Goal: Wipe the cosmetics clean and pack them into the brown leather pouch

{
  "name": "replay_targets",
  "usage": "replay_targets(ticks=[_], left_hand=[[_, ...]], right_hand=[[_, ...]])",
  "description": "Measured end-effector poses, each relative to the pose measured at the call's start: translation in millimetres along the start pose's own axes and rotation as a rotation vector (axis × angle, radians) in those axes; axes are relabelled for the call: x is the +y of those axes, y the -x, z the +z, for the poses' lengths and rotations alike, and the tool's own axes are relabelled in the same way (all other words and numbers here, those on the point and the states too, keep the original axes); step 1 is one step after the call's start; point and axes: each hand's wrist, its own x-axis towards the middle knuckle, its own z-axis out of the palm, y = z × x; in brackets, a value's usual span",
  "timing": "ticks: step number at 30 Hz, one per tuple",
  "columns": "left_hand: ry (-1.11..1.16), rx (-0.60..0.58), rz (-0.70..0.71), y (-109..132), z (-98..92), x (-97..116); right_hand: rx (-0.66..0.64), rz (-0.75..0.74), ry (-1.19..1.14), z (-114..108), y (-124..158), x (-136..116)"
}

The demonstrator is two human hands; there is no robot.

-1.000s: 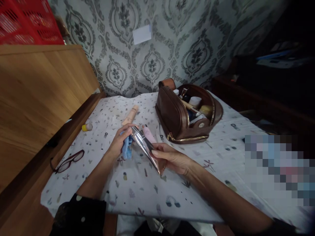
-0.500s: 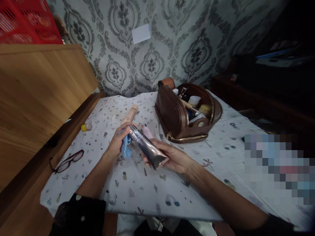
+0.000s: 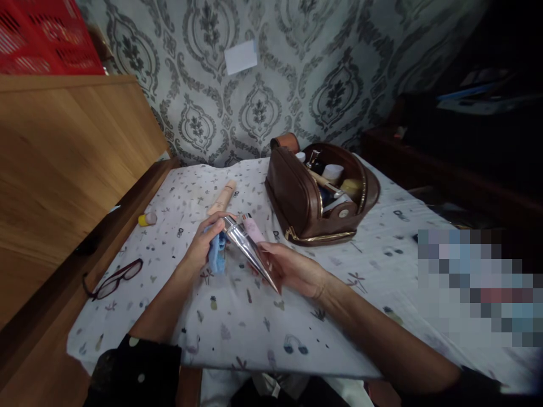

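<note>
A shiny metallic tube hangs slanted between my hands, seen nearly edge-on, its cap end toward the upper left. My left hand pinches the cap end and also holds a blue cloth, which droops below the fingers. Wrapped round the tube's lower body is my right hand; some of its fingers are hidden behind the tube. Just beyond the tube lies a pink tube with a dark cap. A beige tube rests on the patterned cloth, past my left hand.
An open brown bag full of bottles and jars stands at the back right, with an orange-brown item behind it. Glasses and a small yellow-based bottle lie on the left of the table cloth.
The metallic tube has been rotated about its length, so its broad face has turned away and its narrow side shows. Both hands keep their hold.
</note>
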Motion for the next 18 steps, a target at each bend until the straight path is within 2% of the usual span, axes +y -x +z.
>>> replay_targets(ticks=[7,14,18], left_hand=[[-0.016,0.02,0.008,-0.6,0.5,0.9],[-0.016,0.038,-0.004,-1.7,-3.5,-2.5],[-0.022,0.054,-0.002,-2.5,-4.2,-4.9]], right_hand=[[-0.107,-0.01,0.111,-0.1,1.3,-0.9],[-0.006,-0.051,0.189,1.1,0.0,-2.3],[0.057,-0.145,0.303,2.2,-0.1,-2.3]])
